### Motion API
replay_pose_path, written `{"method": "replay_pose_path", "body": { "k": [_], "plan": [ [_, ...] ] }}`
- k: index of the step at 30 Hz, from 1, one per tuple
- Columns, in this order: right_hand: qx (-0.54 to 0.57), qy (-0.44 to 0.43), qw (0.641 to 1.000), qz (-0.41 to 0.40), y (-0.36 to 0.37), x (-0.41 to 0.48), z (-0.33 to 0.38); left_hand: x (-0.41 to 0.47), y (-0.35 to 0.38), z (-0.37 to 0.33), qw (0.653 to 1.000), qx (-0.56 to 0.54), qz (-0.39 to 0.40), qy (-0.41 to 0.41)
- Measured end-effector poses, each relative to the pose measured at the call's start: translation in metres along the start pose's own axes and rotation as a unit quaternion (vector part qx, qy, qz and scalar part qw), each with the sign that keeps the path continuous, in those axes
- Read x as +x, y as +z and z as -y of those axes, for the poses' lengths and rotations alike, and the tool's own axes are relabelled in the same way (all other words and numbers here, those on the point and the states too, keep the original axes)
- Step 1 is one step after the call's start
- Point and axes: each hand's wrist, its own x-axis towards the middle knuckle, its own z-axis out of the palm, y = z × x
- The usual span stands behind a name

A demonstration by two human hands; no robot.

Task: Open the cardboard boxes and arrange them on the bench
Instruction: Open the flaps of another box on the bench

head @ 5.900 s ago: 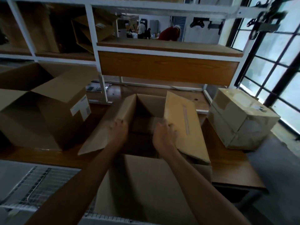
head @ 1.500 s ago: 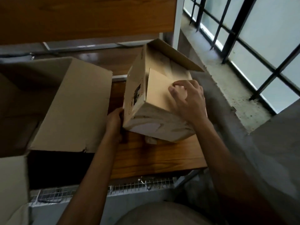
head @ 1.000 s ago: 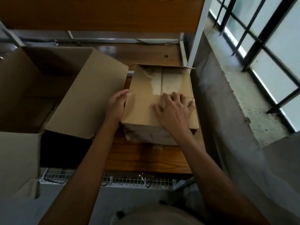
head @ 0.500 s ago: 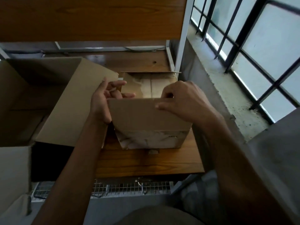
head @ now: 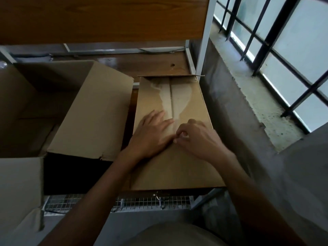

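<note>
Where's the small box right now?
The small box sits on the bench's right end in the head view, beside the big open box, with both hands on top.

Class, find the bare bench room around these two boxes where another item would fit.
Bare dark wooden bench lies behind the small brown cardboard box, up to the white metal frame rail. Between it and the large open cardboard box is only a narrow gap. The front is crowded by both hands.
</note>
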Motion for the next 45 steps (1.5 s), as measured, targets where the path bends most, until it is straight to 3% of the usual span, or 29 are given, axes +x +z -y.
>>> {"method": "replay_pose_path", "body": {
  "k": [2,4,7,11,16,18,20,23,31,41,45],
  "plan": [
    [-0.007,-0.001,0.997,-0.081,0.020,-0.001,0.001,0.001,0.005,0.001,1.000,0.011,-0.004,0.008],
    [-0.001,0.004,0.994,-0.112,0.026,0.001,0.001,0.008,0.000,0.004,0.999,-0.038,-0.004,0.004],
    [0.037,0.010,0.996,-0.085,0.011,0.018,-0.003,0.041,-0.008,0.020,1.000,-0.027,-0.004,-0.005],
    [-0.013,0.029,0.997,-0.075,-0.020,0.077,-0.019,0.098,-0.022,0.038,0.999,-0.004,-0.014,-0.041],
    [0.038,0.108,0.986,-0.117,-0.024,0.145,-0.052,0.148,-0.034,0.048,0.991,-0.006,-0.102,-0.092],
    [0.081,0.107,0.984,-0.113,-0.015,0.152,-0.057,0.155,-0.030,0.050,0.986,0.017,-0.133,-0.103],
    [0.050,0.095,0.989,-0.099,-0.007,0.155,-0.059,0.161,-0.024,0.049,0.981,0.071,-0.138,-0.113],
    [-0.002,0.094,0.992,-0.082,-0.003,0.157,-0.059,0.172,-0.021,0.047,0.976,0.104,-0.131,-0.137],
    [-0.026,0.096,0.992,-0.072,-0.003,0.152,-0.060,0.198,-0.033,0.060,0.964,-0.028,-0.078,-0.251],
    [0.012,0.143,0.980,-0.135,0.005,0.124,-0.053,0.169,-0.020,0.046,0.969,0.026,-0.040,-0.243],
    [0.039,0.133,0.985,-0.099,-0.001,0.150,-0.063,0.168,-0.024,0.040,0.967,0.034,-0.044,-0.249]
  ]
}}
